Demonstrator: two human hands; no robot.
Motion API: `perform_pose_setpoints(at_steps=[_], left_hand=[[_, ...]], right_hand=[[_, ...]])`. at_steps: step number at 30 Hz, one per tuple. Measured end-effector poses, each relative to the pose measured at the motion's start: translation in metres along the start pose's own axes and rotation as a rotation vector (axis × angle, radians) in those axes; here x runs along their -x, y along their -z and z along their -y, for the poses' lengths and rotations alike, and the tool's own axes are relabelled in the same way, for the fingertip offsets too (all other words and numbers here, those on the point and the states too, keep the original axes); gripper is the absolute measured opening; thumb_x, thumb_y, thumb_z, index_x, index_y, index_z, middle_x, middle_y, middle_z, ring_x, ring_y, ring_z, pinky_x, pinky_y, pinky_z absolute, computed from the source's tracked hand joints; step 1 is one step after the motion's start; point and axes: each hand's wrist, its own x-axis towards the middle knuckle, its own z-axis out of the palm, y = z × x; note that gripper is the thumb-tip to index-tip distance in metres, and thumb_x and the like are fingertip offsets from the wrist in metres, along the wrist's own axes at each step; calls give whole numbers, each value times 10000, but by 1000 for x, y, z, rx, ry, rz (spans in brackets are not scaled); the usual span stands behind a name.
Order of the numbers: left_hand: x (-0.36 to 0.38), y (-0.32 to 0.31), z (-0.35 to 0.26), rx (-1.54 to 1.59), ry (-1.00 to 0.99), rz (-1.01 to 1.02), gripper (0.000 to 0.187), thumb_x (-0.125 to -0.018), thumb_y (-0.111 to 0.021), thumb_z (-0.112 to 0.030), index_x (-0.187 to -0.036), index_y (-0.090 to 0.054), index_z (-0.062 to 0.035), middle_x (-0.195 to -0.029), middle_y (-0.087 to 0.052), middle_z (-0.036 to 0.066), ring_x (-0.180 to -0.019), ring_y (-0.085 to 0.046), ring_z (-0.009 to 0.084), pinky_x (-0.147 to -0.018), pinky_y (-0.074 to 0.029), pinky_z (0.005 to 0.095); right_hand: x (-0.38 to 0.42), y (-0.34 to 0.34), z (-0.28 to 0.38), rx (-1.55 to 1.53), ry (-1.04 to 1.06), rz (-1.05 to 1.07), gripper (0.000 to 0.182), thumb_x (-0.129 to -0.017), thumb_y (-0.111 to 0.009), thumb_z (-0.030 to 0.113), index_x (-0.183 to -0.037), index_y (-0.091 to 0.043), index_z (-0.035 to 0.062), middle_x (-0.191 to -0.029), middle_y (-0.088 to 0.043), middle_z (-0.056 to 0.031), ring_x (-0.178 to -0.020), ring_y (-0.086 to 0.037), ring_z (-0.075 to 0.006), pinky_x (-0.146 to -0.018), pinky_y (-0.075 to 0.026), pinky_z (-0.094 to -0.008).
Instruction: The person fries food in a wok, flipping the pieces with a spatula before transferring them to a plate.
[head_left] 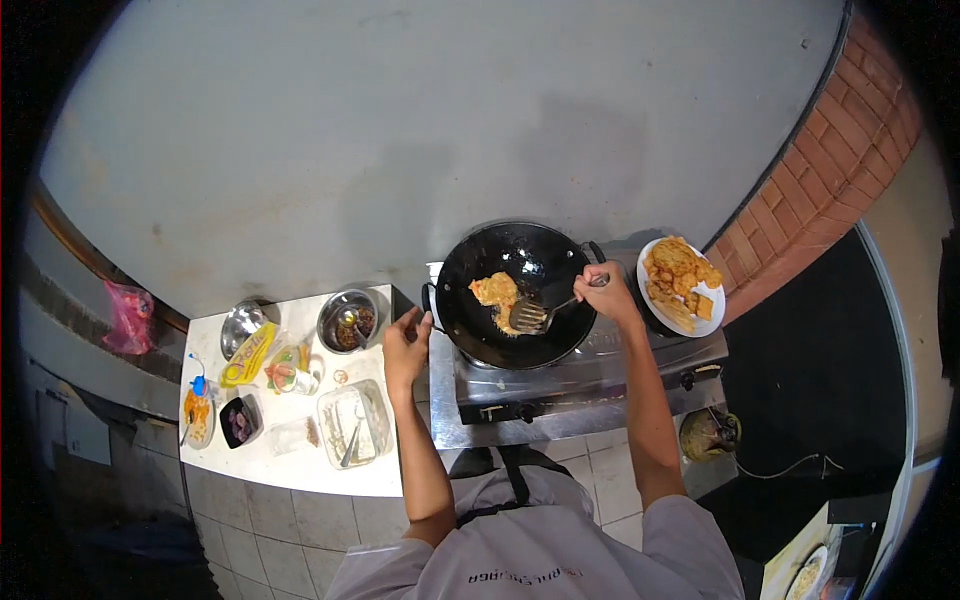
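Observation:
A black wok (470, 345) sits on the stove with a little shiny oil in it. Inside lies a golden piece of fried batter (494, 290). My right hand (604, 287) grips the handle of a slotted spatula (528, 317), whose blade is down in the wok at the lower right edge of the batter. Over by the wok's left loop handle (428, 300), my left hand (406, 346) is raised with its fingers loosely bent and apart, holding nothing; the fingertips are close to the handle.
Right of the wok, a white plate (712, 318) holds fried pieces (676, 268). On the white table at left are a metal bowl with a spoon (347, 320), a glass container (378, 420), a yellow packet (250, 355) and a black bowl (239, 421). A gas cylinder (708, 435) stands below the stove.

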Motion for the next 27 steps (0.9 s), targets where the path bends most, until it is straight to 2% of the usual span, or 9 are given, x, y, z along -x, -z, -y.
perform_pose_setpoints(at_steps=[3, 7, 12, 15, 17, 18, 21, 23, 27], left_hand=[[8, 0, -2, -20, -17, -12, 394, -831, -632, -219, -1074, -582, 87, -553, -494, 41, -503, -429, 79, -472, -377, 259], [16, 6, -2, -78, -5, 6, 413, -826, -632, -232, -1088, -576, 82, -575, -508, 55, -541, -444, 94, -522, -397, 262], [19, 14, -3, -122, 3, -30, 418, -823, -634, -237, -1092, -576, 77, -583, -516, 64, -555, -451, 106, -548, -406, 272], [24, 18, -9, -148, -27, -58, 415, -824, -633, -240, -1092, -578, 72, -575, -509, 67, -554, -450, 106, -544, -401, 273], [27, 16, -10, -142, -40, -55, 406, -824, -636, -236, -1085, -583, 71, -566, -510, 67, -541, -448, 101, -522, -390, 272], [28, 15, -8, -142, -38, -54, 406, -824, -636, -236, -1085, -583, 71, -566, -510, 67, -541, -448, 101, -522, -390, 272], [34, 8, -6, -148, -72, -23, 414, -827, -636, -235, -1094, -576, 76, -557, -512, 53, -521, -438, 89, -490, -373, 262], [39, 2, -10, -113, 16, -37, 424, -827, -640, -223, -1113, -564, 80, -566, -517, 44, -513, -428, 78, -477, -364, 246], [50, -15, -4, -65, 26, -51, 422, -823, -643, -189, -1137, -549, 77, -555, -492, 29, -504, -416, 69, -476, -364, 237]], right_hand=[[-6, 7, 8, -74, 79, 136, 354, -744, -556, -55, -526, -295, 46, -505, -447, -4, -507, -475, -73, -449, -348, -235], [-19, 16, 7, 55, 8, 201, 374, -777, -582, 40, -507, -324, 50, -503, -492, -21, -521, -480, -78, -488, -356, -249], [-31, 8, 24, 110, 46, 255, 345, -745, -597, 51, -502, -353, 31, -481, -502, -23, -507, -485, -78, -494, -370, -268], [-25, 3, 35, 202, 36, 204, 324, -754, -587, 57, -501, -389, 13, -498, -539, -32, -502, -502, -85, -503, -385, -267], [-22, 3, 33, 239, 188, 36, 313, -770, -577, 63, -505, -427, -5, -519, -571, -46, -505, -516, -91, -508, -400, -262], [-18, 5, 38, 240, 187, 36, 313, -770, -577, 63, -505, -427, -5, -519, -571, -46, -505, -516, -91, -508, -400, -262], [-2, 7, 53, 154, 92, -139, 319, -785, -575, 66, -503, -444, -7, -517, -573, -52, -504, -525, -93, -503, -403, -263], [7, 2, 53, 70, 56, -325, 309, -791, -581, 73, -514, -474, -12, -522, -581, -54, -494, -527, -96, -497, -403, -270], [29, -27, 44, 79, -26, -417, 289, -795, -583, 85, -535, -507, -19, -501, -574, -88, -486, -557, -108, -500, -415, -277]])
